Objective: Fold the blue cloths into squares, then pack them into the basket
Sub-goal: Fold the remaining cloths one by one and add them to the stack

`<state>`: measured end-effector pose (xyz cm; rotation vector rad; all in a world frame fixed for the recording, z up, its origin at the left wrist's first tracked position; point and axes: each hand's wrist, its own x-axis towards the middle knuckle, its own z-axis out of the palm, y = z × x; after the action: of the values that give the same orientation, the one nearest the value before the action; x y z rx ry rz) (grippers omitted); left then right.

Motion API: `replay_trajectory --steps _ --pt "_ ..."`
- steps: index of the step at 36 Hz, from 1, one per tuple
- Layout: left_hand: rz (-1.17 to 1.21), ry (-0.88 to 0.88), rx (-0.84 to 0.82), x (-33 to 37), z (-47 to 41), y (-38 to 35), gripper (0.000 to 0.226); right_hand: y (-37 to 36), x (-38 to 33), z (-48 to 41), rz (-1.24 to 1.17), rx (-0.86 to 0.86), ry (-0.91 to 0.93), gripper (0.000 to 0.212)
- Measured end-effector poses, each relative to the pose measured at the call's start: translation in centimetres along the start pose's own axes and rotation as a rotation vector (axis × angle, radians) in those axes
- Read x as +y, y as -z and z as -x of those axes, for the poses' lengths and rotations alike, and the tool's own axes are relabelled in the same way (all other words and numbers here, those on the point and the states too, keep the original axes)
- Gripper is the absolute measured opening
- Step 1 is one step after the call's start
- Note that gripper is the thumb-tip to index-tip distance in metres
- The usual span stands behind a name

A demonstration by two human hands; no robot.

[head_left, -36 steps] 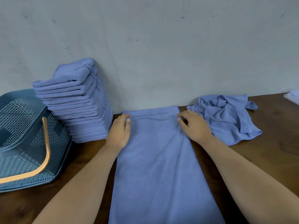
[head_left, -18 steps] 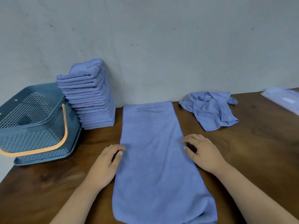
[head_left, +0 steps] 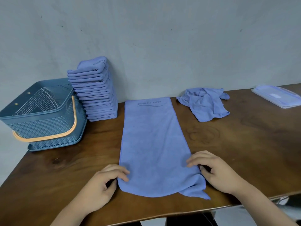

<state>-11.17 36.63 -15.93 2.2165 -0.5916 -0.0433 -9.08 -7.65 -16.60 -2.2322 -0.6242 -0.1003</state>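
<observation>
Dark wooden table against a scuffed, seemingly grey wall.

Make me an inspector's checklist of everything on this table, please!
Surface: brown wooden table, with its near edge in view.
Job's things: a long blue cloth lies flat, with its print at the far end. A stack of folded cloths leans on the wall. A crumpled cloth lies to the right. The blue basket with an orange handle is at the left, and no cloths are seen inside it.
Clutter: a clear plastic lid at the far right.
Grippers: the left hand pinches the long cloth's near left corner. The right hand pinches its near right edge.
Cables: nothing seen.
Surroundings: a grey wall behind the table.
</observation>
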Motion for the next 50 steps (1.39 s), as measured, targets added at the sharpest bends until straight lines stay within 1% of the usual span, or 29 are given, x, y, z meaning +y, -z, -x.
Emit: replay_trajectory --steps 3,5,7,9,11,13,14,15,16,18,19,22,24,25,26,27,28,29,30,31,32,33,34,36,39,42,46,48,50 --pt "0.038 0.030 -0.050 0.7 0.5 0.2 0.057 0.8 -1.2 1.3 -0.136 -0.098 -0.042 0.074" --pt "0.033 0.041 -0.057 1.1 0.5 0.3 0.045 1.2 -1.6 2.2 -0.178 -0.181 -0.075 0.070" --pt "0.027 0.045 -0.044 1.3 0.5 0.4 0.033 1.2 -1.9 2.6 -0.167 -0.203 -0.070 0.052" --pt "0.050 0.079 -0.028 1.4 0.5 0.4 0.026 0.9 -2.4 2.8 -0.134 -0.169 -0.064 0.028" --pt "0.104 0.133 -0.020 1.6 0.5 0.5 0.026 0.7 -2.7 2.8 -0.128 -0.128 -0.086 0.017" --pt "0.165 0.163 -0.014 1.7 0.4 0.6 0.025 0.7 -2.8 2.8 -0.181 -0.079 -0.130 0.009" --pt "0.190 0.171 -0.013 1.8 0.3 0.7 0.021 0.8 -2.8 2.8 -0.213 -0.056 -0.150 0.009" --pt "0.205 0.177 -0.011 1.9 0.3 0.8 0.015 0.9 -2.7 2.9 -0.255 -0.033 -0.169 0.015" --pt "0.225 0.182 -0.001 1.9 0.3 0.9 0.016 1.0 -2.7 3.0 -0.304 0.002 -0.190 0.022" --pt "0.252 0.190 0.051 1.9 0.3 0.9 0.042 1.2 -2.9 2.8 -0.393 0.111 -0.245 0.032" --pt "0.240 0.196 0.084 1.8 0.3 0.9 0.051 1.2 -3.1 2.6 -0.400 0.156 -0.274 0.037" --pt "0.193 0.194 0.118 1.7 0.2 0.7 0.060 0.9 -3.7 1.6 -0.356 0.205 -0.339 0.044" --pt "0.156 0.206 0.150 2.0 0.1 0.6 0.061 0.6 -3.9 1.0 -0.339 0.190 -0.383 0.038" --pt "0.132 0.201 0.147 2.0 0.1 0.5 0.057 0.4 -4.0 0.7 -0.320 0.176 -0.397 0.030" --pt "0.108 0.191 0.145 2.2 0.0 0.5 0.045 0.2 -3.9 0.7 -0.280 0.164 -0.406 0.020" --pt "0.084 0.187 0.148 2.2 0.1 0.4 0.025 0.2 -3.8 0.7 -0.227 0.152 -0.413 0.010" --pt "0.074 0.180 0.120 2.3 0.2 0.4 0.006 0.1 -3.5 0.7 -0.171 0.144 -0.417 0.016" --pt "0.047 0.156 0.130 2.2 0.3 0.3 0.022 0.0 -3.4 0.8 -0.136 0.138 -0.402 0.029" --pt "0.024 0.099 0.138 2.3 0.5 0.3 0.038 0.0 -3.5 0.9 -0.128 0.132 -0.376 0.044" --pt "-0.027 0.030 0.145 2.2 0.8 0.3 0.049 0.1 -3.6 1.0 -0.125 0.124 -0.346 0.057" --pt "-0.077 -0.046 0.136 2.1 1.0 0.3 0.055 0.1 -3.7 1.2 -0.117 0.108 -0.306 0.067" --pt "-0.131 -0.107 0.106 2.2 1.2 0.2 0.056 0.1 -3.7 1.3 -0.107 0.086 -0.261 0.072" --pt "-0.183 -0.166 0.074 2.1 1.3 0.1 0.054 0.1 -3.7 1.4 -0.103 0.059 -0.218 0.073" --pt "-0.288 -0.238 0.013 2.1 1.3 -0.1 0.044 0.3 -3.4 1.6 -0.114 -0.001 -0.160 0.069" --pt "-0.307 -0.219 -0.006 1.8 1.0 -0.2 0.030 0.8 -3.2 1.6 -0.096 -0.094 -0.125 0.065" --pt "-0.326 -0.185 0.002 1.1 0.5 -0.3 0.019 1.7 -3.3 1.7 -0.099 -0.166 -0.126 0.054" --pt "-0.320 -0.114 0.017 1.5 0.4 -0.6 0.018 1.6 -3.0 2.0 -0.051 -0.133 -0.136 0.043" --pt "-0.270 -0.059 0.043 1.8 0.5 -0.6 0.012 1.0 -2.8 2.0 -0.020 -0.071 -0.132 0.034" --pt "-0.182 0.018 0.082 2.2 0.4 -0.7 0.011 0.5 -2.8 1.8 -0.046 -0.015 -0.168 0.025"
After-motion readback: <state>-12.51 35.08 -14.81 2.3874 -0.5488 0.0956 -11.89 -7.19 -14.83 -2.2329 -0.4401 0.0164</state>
